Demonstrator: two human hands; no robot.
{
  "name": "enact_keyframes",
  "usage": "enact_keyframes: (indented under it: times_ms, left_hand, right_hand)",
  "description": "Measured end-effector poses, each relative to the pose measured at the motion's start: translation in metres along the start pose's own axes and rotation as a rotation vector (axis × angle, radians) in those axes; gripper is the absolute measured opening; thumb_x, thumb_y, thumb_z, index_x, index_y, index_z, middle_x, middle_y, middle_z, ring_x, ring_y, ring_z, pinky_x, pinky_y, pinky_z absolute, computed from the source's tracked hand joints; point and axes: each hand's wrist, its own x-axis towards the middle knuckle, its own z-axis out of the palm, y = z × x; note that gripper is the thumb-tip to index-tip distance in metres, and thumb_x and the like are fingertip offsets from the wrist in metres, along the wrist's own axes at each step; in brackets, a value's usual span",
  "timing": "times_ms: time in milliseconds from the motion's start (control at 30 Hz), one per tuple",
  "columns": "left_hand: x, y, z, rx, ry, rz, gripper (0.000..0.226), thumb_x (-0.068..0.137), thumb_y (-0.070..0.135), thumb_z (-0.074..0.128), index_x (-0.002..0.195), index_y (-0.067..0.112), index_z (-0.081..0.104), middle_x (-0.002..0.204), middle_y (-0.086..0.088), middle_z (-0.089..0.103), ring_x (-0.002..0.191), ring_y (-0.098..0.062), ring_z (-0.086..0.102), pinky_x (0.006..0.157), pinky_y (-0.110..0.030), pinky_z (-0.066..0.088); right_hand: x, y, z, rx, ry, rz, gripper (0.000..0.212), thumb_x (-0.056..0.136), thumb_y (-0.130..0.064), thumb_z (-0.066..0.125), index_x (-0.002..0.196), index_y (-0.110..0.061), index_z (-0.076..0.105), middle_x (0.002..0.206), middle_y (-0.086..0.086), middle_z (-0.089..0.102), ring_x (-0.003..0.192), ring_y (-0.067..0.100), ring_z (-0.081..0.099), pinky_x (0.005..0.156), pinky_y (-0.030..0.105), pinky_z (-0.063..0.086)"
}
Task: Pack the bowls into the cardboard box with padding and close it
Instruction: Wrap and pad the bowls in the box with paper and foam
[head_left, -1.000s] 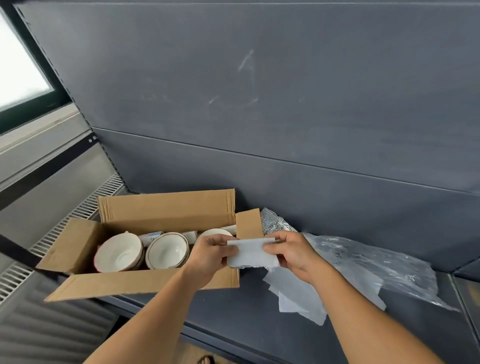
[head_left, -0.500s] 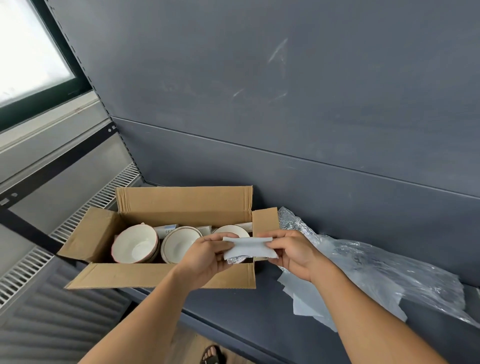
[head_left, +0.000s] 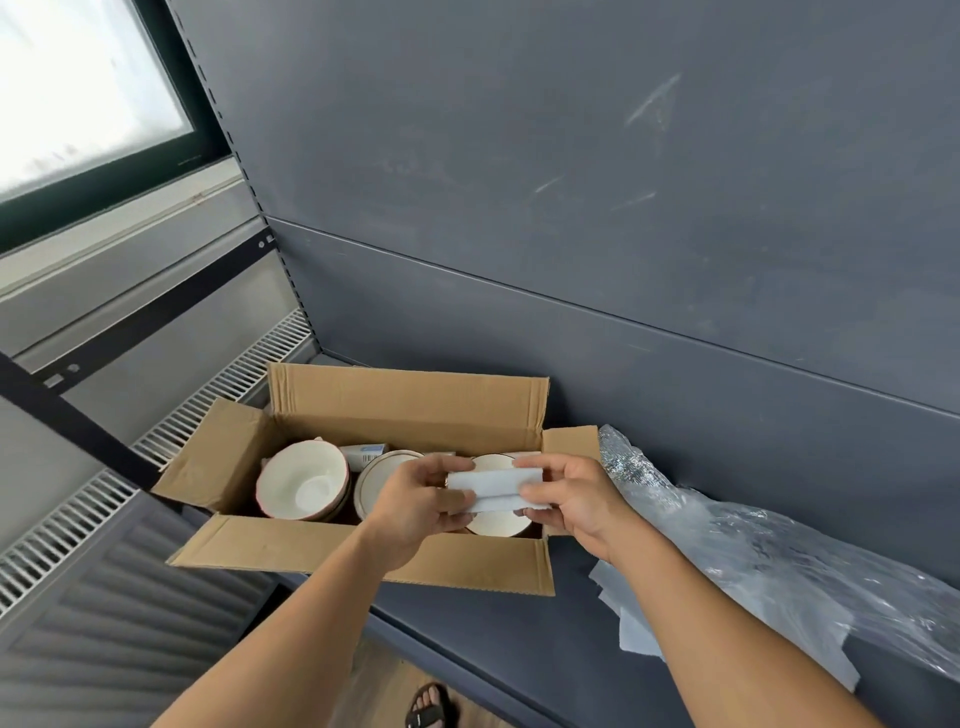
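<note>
An open cardboard box (head_left: 363, 561) sits on a dark shelf with all its flaps spread. Inside stand three white bowls: a left bowl (head_left: 301, 480), a middle bowl (head_left: 376, 475) partly behind my left hand, and a right bowl (head_left: 496, 522) mostly hidden under the padding. My left hand (head_left: 415, 501) and my right hand (head_left: 571, 499) both pinch a folded white foam sheet (head_left: 493, 488), one at each end, just above the right bowl.
A clear plastic bag (head_left: 753, 551) and more white foam sheets (head_left: 634, 629) lie on the shelf right of the box. A small white packet (head_left: 366, 453) sits at the back of the box. The shelf's front edge runs below; a sandalled foot (head_left: 428, 706) shows on the floor.
Both hands have carried the foam sheet left, from beside the box's right end to over the right bowl, and folded it narrower. The camera view shifted too.
</note>
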Motion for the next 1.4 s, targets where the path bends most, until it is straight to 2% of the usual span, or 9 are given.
enact_keyframes:
  times_ms: [167, 300, 400, 533, 600, 700, 933, 1133, 1400]
  left_hand:
    - [-0.002, 0.001, -0.023, 0.06, 0.071, 0.077, 0.012, 0.085, -0.006, 0.066, 0.095, -0.002, 0.071, 0.095, -0.016, 0.067, 0.086, -0.024, 0.07, 0.073, -0.03, 0.059]
    - [0.001, 0.001, -0.044, 0.073, 0.141, 0.092, 0.009, 0.084, -0.005, 0.069, 0.085, 0.002, 0.075, 0.089, -0.012, 0.072, 0.089, -0.027, 0.071, 0.079, -0.033, 0.06]
    - [0.004, 0.0, -0.063, 0.128, 0.183, 0.075, 0.011, 0.079, 0.003, 0.074, 0.083, 0.012, 0.079, 0.089, -0.006, 0.075, 0.091, -0.026, 0.07, 0.084, -0.036, 0.058]
    - [0.004, 0.0, -0.086, 0.213, 0.235, 0.059, 0.013, 0.072, 0.014, 0.08, 0.083, 0.019, 0.08, 0.088, 0.0, 0.074, 0.082, -0.018, 0.065, 0.075, -0.032, 0.052]
    - [0.006, -0.002, -0.095, 0.287, 0.317, 0.101, 0.01, 0.079, 0.013, 0.078, 0.086, 0.019, 0.079, 0.089, 0.002, 0.072, 0.081, -0.017, 0.066, 0.073, -0.031, 0.055]
    - [0.007, -0.007, -0.11, 0.366, 0.416, 0.141, 0.02, 0.081, 0.013, 0.077, 0.1, 0.019, 0.073, 0.095, 0.003, 0.07, 0.084, -0.015, 0.067, 0.069, -0.023, 0.057]
    - [0.006, -0.01, -0.145, 0.556, 0.689, 0.122, 0.029, 0.089, 0.018, 0.07, 0.118, 0.019, 0.068, 0.113, 0.007, 0.067, 0.091, -0.002, 0.058, 0.066, -0.008, 0.042]
    - [0.009, -0.007, -0.167, 0.57, 0.895, 0.138, 0.03, 0.09, 0.018, 0.068, 0.12, 0.017, 0.066, 0.115, 0.005, 0.066, 0.096, -0.003, 0.055, 0.079, -0.013, 0.041]
    - [0.02, -0.01, -0.186, 0.602, 1.026, 0.123, 0.026, 0.091, 0.014, 0.065, 0.117, 0.018, 0.068, 0.111, 0.002, 0.068, 0.097, -0.009, 0.059, 0.086, -0.021, 0.047]
  right_hand:
    - [0.015, 0.0, 0.02, 0.018, -0.036, 0.026, 0.022, 0.084, 0.015, 0.061, 0.094, -0.002, 0.072, 0.093, 0.016, 0.067, 0.081, 0.028, 0.07, 0.067, 0.024, 0.057]
    - [0.03, -0.003, 0.039, 0.053, -0.102, 0.03, 0.015, 0.086, 0.002, 0.068, 0.099, 0.004, 0.072, 0.106, 0.021, 0.07, 0.097, 0.029, 0.069, 0.078, 0.026, 0.058]
    - [0.044, -0.005, 0.059, -0.129, -0.075, -0.005, 0.016, 0.084, 0.004, 0.07, 0.1, 0.002, 0.072, 0.108, 0.018, 0.069, 0.099, 0.027, 0.069, 0.08, 0.025, 0.058]
    - [0.065, -0.003, 0.083, -0.348, -0.07, -0.055, 0.024, 0.08, 0.008, 0.071, 0.091, -0.013, 0.074, 0.102, 0.009, 0.069, 0.096, 0.025, 0.067, 0.084, 0.031, 0.059]
    - [0.078, 0.001, 0.094, -0.463, -0.081, -0.102, 0.029, 0.077, 0.005, 0.075, 0.087, -0.023, 0.075, 0.098, 0.001, 0.071, 0.096, 0.023, 0.067, 0.09, 0.038, 0.057]
    - [0.093, 0.002, 0.118, -0.635, -0.127, -0.173, 0.028, 0.079, -0.001, 0.075, 0.094, -0.024, 0.075, 0.098, -0.007, 0.072, 0.093, 0.014, 0.067, 0.089, 0.031, 0.055]
    - [0.129, 0.0, 0.174, -0.852, -0.241, -0.22, 0.028, 0.087, -0.014, 0.072, 0.114, -0.024, 0.071, 0.107, -0.009, 0.067, 0.103, 0.009, 0.06, 0.09, 0.026, 0.051]
    - [0.156, 0.0, 0.221, -0.902, -0.307, -0.287, 0.03, 0.087, -0.011, 0.071, 0.115, -0.02, 0.071, 0.113, -0.003, 0.068, 0.105, 0.014, 0.063, 0.09, 0.034, 0.057]
    - [0.187, -0.007, 0.253, -0.919, -0.426, -0.311, 0.028, 0.09, -0.009, 0.067, 0.116, -0.018, 0.069, 0.111, -0.007, 0.065, 0.105, 0.01, 0.057, 0.083, 0.017, 0.049]
